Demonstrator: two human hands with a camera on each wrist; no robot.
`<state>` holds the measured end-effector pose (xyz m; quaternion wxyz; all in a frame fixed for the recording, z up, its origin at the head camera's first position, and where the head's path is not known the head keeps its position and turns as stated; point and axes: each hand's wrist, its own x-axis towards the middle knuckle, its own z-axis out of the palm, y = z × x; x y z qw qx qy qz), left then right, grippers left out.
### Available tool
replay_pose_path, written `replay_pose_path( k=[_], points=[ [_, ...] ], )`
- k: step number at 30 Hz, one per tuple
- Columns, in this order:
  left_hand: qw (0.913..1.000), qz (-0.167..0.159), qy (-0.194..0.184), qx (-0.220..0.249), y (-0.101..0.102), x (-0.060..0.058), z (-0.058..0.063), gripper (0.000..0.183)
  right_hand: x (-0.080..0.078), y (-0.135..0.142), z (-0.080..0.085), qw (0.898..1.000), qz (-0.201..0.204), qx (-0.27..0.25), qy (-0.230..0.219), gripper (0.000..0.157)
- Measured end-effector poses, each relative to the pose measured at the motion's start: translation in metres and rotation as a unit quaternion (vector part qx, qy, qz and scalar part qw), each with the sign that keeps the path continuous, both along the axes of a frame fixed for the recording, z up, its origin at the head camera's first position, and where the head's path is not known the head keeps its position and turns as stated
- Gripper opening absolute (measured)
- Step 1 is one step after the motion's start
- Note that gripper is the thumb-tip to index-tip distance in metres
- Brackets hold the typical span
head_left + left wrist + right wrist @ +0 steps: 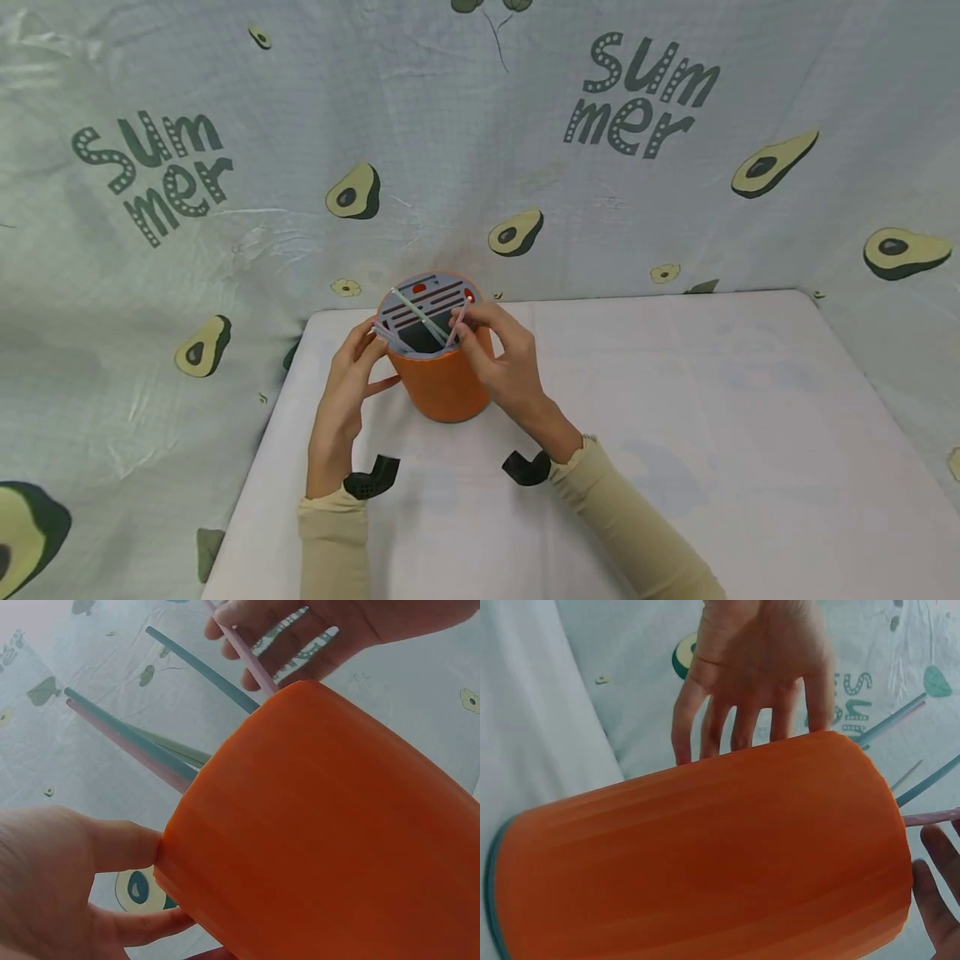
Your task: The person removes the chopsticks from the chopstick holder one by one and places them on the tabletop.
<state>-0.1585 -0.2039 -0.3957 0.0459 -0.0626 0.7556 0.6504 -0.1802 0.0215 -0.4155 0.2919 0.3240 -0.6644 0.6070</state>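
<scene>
An orange round holder (pixel 442 387) with a slotted grey top stands upright on the table in the head view. Several thin straws (pixel 408 308), light green, blue and pink, lean out of its top opening. At the left side of the holder, my left hand (pixel 351 375) touches the wall with spread, fairly straight fingers; the left wrist view shows its thumb (pixel 124 844) against the wall near the rim. My right hand (pixel 510 358) pinches a pink straw (pixel 459 321) between thumb and fingers above the right of the opening. The straw's lower end is hidden inside the holder.
A white cloth covers the table (pixel 675 417), whose back edge runs just behind the holder. Behind it hangs a pale sheet (pixel 435 117) printed with avocados and lettering. A black wrist mount (pixel 375 477) sits by each sleeve.
</scene>
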Motion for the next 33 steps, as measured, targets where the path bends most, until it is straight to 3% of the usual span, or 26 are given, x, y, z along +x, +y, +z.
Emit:
replay_pose_path(
  k=[7, 15, 23, 33],
  points=[
    [1.0, 0.001, 0.003, 0.001, 0.0, -0.001, -0.002, 0.058, -0.002, -0.001, 0.011, 0.998, 0.017, -0.04, 0.035, 0.023],
    [1.0, 0.005, 0.006, -0.004, 0.0, -0.001, -0.002, 0.057, -0.005, 0.004, 0.027, 0.997, -0.001, -0.056, 0.049, 0.022],
    [0.9999, 0.01, 0.004, -0.007, -0.001, 0.001, -0.001, 0.059, -0.009, 0.012, 0.038, 0.989, -0.042, -0.119, 0.076, 0.026],
    [0.9999, 0.011, 0.004, -0.003, 0.001, 0.0, -0.002, 0.059, -0.009, 0.035, 0.054, 0.978, -0.052, -0.197, 0.046, 0.031]
  ],
)
